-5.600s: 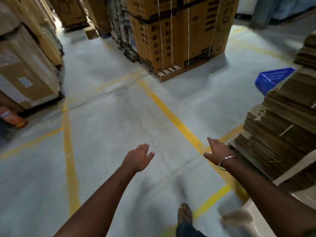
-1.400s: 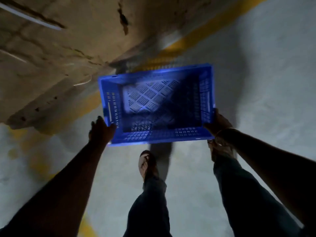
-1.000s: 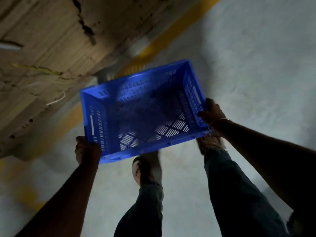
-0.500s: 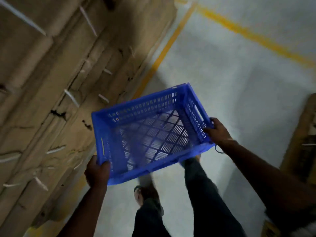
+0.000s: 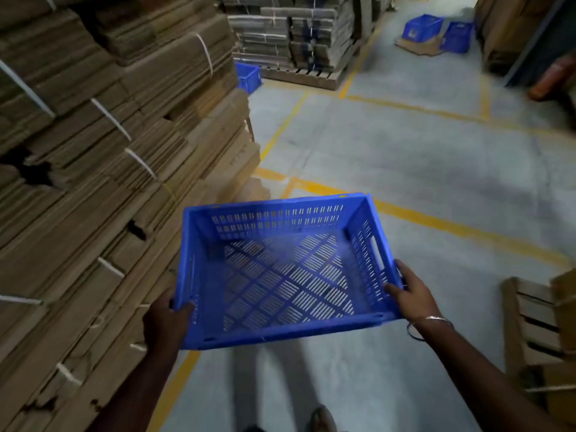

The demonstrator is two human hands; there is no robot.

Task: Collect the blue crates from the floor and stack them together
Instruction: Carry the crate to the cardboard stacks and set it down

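Observation:
I hold an empty blue slotted crate level in front of me, above the floor. My left hand grips its near left corner and my right hand grips its right side by the handle slot. Another blue crate stands on the floor behind the cardboard stack at the left. Far ahead at the upper right, two more blue crates rest on the floor beside a flat sheet of cardboard.
A tall stack of bundled flat cardboard fills the left side. More cardboard on a wooden pallet stands ahead. A wooden pallet lies at the right. Yellow lines mark the grey concrete floor between them.
I lifted the crate off the floor beside the cardboard stack and raised it. My view has swung up, so the aisle ahead and the distant crates now show.

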